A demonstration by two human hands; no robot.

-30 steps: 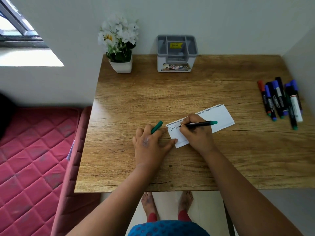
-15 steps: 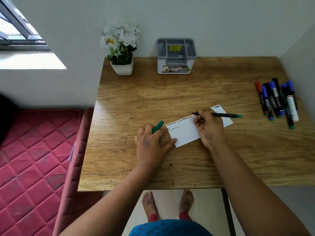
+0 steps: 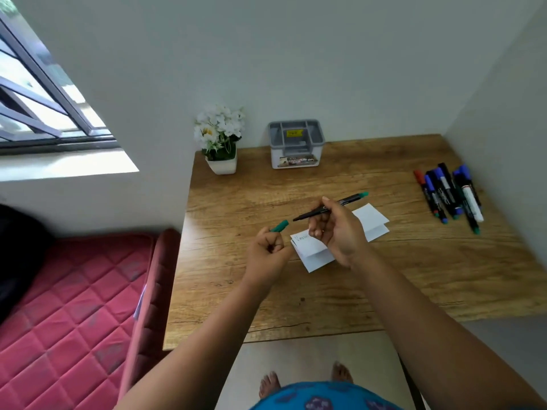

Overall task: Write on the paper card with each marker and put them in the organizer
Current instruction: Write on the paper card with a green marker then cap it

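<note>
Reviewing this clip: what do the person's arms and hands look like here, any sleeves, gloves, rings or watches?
Both forearms are bare up to the frame edge, with no sleeves in view. The left hand and right hand wear no gloves. No watch or bracelet shows on either wrist. Whether a ring is worn is too small to tell.

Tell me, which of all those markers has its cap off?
The green marker in the right hand. Its bare tip points at the green cap in the left hand; the markers lying at the table's right edge are capped.
</note>
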